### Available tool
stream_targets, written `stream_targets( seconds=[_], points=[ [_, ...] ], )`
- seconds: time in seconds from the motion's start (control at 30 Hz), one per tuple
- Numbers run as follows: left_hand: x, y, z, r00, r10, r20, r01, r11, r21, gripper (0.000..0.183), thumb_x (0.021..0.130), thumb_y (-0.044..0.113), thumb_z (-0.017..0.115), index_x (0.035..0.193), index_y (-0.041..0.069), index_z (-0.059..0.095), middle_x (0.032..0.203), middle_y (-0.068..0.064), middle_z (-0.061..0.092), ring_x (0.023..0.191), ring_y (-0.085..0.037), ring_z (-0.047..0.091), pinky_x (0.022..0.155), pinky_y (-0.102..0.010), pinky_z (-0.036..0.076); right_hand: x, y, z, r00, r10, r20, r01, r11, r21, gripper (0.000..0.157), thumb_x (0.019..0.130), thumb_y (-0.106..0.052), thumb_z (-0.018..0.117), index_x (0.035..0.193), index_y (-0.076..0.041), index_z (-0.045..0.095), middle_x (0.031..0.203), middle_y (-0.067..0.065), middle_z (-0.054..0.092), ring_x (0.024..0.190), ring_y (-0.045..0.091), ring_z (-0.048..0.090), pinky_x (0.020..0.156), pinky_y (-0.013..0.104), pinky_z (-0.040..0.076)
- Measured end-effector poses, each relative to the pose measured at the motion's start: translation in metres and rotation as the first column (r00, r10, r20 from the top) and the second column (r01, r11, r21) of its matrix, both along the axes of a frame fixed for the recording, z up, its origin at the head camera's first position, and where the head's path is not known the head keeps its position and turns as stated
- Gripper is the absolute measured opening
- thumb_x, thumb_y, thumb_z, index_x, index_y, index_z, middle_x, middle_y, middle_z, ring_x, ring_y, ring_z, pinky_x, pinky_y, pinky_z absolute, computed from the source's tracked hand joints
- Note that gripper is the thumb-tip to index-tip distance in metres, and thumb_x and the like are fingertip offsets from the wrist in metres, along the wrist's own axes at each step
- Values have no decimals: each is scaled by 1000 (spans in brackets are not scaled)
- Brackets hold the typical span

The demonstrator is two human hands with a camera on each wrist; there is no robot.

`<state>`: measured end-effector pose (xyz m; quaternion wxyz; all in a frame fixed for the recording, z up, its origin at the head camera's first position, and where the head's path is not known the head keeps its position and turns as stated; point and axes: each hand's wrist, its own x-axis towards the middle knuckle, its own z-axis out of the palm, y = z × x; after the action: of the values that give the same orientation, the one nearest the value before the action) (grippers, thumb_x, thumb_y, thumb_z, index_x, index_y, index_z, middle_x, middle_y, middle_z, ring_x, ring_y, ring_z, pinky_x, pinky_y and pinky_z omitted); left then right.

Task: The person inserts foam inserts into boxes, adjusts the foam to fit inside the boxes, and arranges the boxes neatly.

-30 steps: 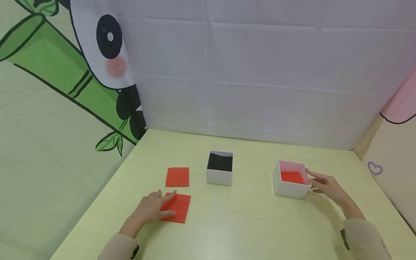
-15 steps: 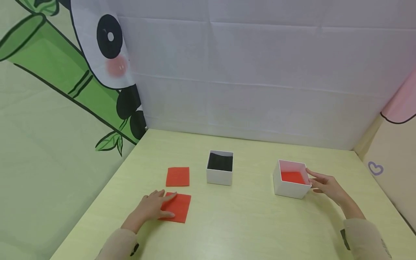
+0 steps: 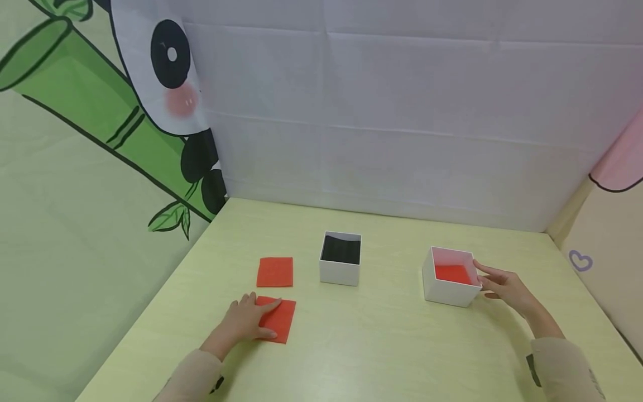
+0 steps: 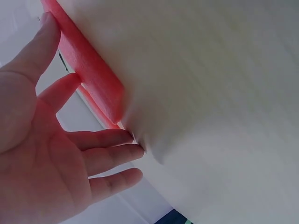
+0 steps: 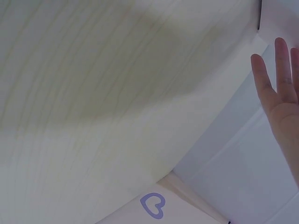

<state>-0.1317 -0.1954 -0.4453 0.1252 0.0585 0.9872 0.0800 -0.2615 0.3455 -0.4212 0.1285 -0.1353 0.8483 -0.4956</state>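
My left hand [image 3: 243, 321] lies at the left side of the nearer red cloth-like square [image 3: 283, 318], thumb and forefinger reaching over it. In the left wrist view that square [image 4: 93, 65] has a thick, soft edge, with the thumb and forefinger tips against it and the other fingers stretched out past it. A second red square [image 3: 274, 272] lies flat just behind. At the right, fairly straight fingers of my right hand [image 3: 509, 290] touch the right wall of a white box [image 3: 447, 292]. Red material [image 3: 452, 273] lies inside that box.
Between the red squares and the right box stands another white box [image 3: 339, 273], with black material [image 3: 341, 249] inside. A pale wall cloth [image 3: 382, 167] rises behind the light wooden table [image 3: 382, 346], and a bamboo-printed one [image 3: 90, 240] hangs at the left.
My left hand has slid slightly right, its thumb and forefinger reaching farther over the nearer red square. The right hand and both boxes stay as they were.
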Motion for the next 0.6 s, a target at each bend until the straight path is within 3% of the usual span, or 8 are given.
stream_targets(
  seconds=[0.17, 0.3, 0.43, 0.6],
  points=[
    [-1, 4, 0, 999, -27, -32, 26, 999, -35, 71, 67, 44, 74, 129, 20, 50, 109, -22, 47, 101, -37, 44, 83, -52, 35, 0, 1, 1, 1000, 0, -6, 0, 1000, -3, 55, 91, -21, 53, 132, 5, 27, 128, 37, 33, 83, -1, 56, 73, 36, 49],
    [-3, 6, 1, 998, -28, -59, 26, 999, -32, 70, 64, 42, 77, 126, 20, 53, 94, -13, 45, 88, -26, 43, 75, -44, 37, 1, 0, 0, 1000, 1, -16, -1, 1000, -4, 54, 91, -20, 53, 132, 5, 28, 126, 37, 35, 82, 0, 57, 73, 35, 49],
    [-3, 6, 3, 998, 36, -47, -32, 997, 71, 69, 61, 34, 81, 124, 19, 56, 91, -12, 40, 80, -23, 41, 66, -37, 39, 2, -1, -1, 1000, 4, -23, -4, 1000, -5, 53, 90, -19, 54, 132, 3, 30, 124, 36, 39, 82, 1, 57, 72, 34, 49],
    [-5, 8, 6, 992, 127, 17, -127, 966, 225, 68, 61, 20, 82, 124, 19, 56, 99, -16, 39, 81, -24, 44, 60, -31, 44, 3, -1, 0, 999, 3, -33, -4, 1000, -6, 53, 90, -19, 54, 132, 3, 31, 123, 36, 40, 82, 2, 58, 72, 36, 49]
  ],
)
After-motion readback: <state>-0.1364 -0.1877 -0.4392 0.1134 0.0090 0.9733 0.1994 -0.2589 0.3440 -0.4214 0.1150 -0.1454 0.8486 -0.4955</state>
